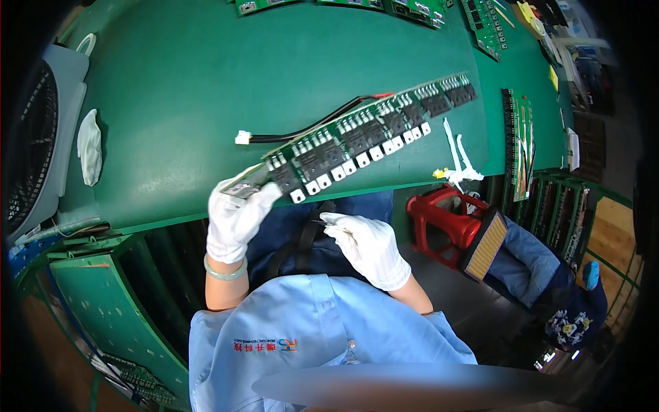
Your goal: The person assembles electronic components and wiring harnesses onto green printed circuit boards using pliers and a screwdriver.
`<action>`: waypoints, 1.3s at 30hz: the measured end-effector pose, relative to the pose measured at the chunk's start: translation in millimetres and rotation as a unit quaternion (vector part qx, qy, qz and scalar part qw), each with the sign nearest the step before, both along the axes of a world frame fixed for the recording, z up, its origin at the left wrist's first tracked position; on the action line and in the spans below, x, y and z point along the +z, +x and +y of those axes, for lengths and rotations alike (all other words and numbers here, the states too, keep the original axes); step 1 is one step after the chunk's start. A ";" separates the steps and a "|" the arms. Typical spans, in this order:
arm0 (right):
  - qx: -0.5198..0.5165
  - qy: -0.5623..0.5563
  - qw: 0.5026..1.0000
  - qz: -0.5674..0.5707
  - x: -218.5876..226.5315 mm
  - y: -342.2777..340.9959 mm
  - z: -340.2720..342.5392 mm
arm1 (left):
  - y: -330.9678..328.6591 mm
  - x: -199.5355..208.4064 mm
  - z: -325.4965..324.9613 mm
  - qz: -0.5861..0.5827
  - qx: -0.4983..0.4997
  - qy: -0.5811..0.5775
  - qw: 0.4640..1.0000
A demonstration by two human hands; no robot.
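Observation:
My left hand (237,216), in a white glove, pinches the left end of a long green circuit board (357,137). The board slants up to the right above the table's front edge, with a row of black components and white-looking square tabs along its lower side. A black cable (309,130) with a red stretch and a white plug runs behind it. My right hand (364,247), also gloved, is below the board and apart from it, in front of my lap. Its fingers are closed on a thin pointed tool, mostly hidden; its exact kind is unclear.
A green mat (171,89) covers the table. A grey fan (41,137) and a white glove (89,147) are at left. More boards (518,144) lie at the right and far edges. White strips (458,158) hang near the front edge, above a red plastic stool (446,226).

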State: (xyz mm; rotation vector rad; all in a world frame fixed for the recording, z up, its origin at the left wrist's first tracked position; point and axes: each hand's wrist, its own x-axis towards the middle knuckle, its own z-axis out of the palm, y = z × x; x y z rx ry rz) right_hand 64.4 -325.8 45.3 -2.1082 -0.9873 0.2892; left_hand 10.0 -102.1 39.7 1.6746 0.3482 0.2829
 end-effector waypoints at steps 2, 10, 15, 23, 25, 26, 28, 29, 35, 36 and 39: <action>-0.014 0.026 1.000 0.008 1.8 2.1 -2.7 | -14.1 -9.8 14.6 0.036 0.034 -0.090 0.995; -0.078 0.010 0.996 0.035 1.8 8.7 -12.8 | -47.9 -15.9 56.4 0.054 0.087 0.042 0.994; -0.069 0.046 0.996 0.020 -0.1 10.9 -5.1 | -52.7 -33.7 61.0 -0.010 0.087 0.068 0.994; -0.081 0.021 0.995 0.048 2.1 16.0 -3.0 | -52.4 -37.0 70.5 -0.007 0.056 0.109 0.992; -0.174 0.039 0.984 0.011 6.4 21.7 -2.5 | -48.3 -30.0 68.0 -0.026 0.052 0.095 0.994; -0.227 0.009 0.973 -0.027 3.6 22.3 -5.3 | -49.2 -30.7 68.1 -0.026 0.051 0.093 0.994; -0.254 0.037 0.964 -0.062 1.7 32.7 -6.6 | -52.4 -34.8 69.7 -0.004 0.080 0.072 0.994; -0.270 0.015 0.961 -0.063 9.6 35.0 -0.1 | -52.8 -36.8 69.5 -0.028 0.090 0.084 0.992; -0.253 0.008 0.966 -0.056 4.4 33.7 5.4 | -49.6 -39.3 74.2 -0.084 0.014 0.203 0.975; -0.250 -0.008 0.967 -0.043 6.4 32.9 6.0 | -48.6 -37.9 74.4 -0.097 0.015 0.191 0.977; -0.238 -0.009 0.970 -0.053 5.0 33.4 4.2 | -52.5 -42.2 74.3 -0.082 0.047 0.083 0.992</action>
